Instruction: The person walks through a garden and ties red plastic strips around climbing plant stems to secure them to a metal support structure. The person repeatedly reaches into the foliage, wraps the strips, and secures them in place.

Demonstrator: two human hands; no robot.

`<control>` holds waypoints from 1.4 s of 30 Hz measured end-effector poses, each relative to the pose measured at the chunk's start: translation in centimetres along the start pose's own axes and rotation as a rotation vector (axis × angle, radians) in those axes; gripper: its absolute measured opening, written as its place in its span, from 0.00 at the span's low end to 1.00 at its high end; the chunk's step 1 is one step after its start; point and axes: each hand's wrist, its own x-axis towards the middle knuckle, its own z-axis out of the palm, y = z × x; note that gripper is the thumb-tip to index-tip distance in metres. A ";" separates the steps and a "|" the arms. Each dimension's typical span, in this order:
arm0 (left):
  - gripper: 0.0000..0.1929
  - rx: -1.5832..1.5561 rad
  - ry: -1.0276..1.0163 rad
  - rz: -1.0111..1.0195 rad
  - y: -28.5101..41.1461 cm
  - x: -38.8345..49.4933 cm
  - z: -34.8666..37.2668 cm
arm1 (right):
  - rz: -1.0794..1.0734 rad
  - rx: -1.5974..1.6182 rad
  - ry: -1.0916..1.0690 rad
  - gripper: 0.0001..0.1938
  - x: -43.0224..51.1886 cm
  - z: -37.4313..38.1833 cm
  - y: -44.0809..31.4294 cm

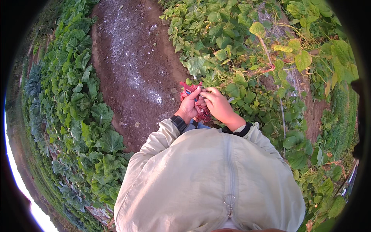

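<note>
My left hand (189, 105) holds a bundle of thin red strips (204, 113), whose loose ends stick out above the thumb and below the fingers. A small bit of blue shows among the strips. My right hand (218, 105) meets the left at the bundle, thumb and fingers bent together against the left fingertips. Whether a strip is pinched between the right fingertips is hidden. Both hands are in front of my waist, over the edge between the soil path and the bean-like vines.
Bare soil path (136, 63) with white powdery patches runs ahead. Leafy cabbage-type greens (101, 142) line the left side. Climbing vines (229, 37) crowd the right, with a thin upright stake (281, 116) and a red tie (272, 67) on it.
</note>
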 end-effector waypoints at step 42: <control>0.11 0.069 0.030 0.586 7.6 -5.4 -0.3 | 0.442 0.259 0.220 0.09 -4.1 -12.8 10.5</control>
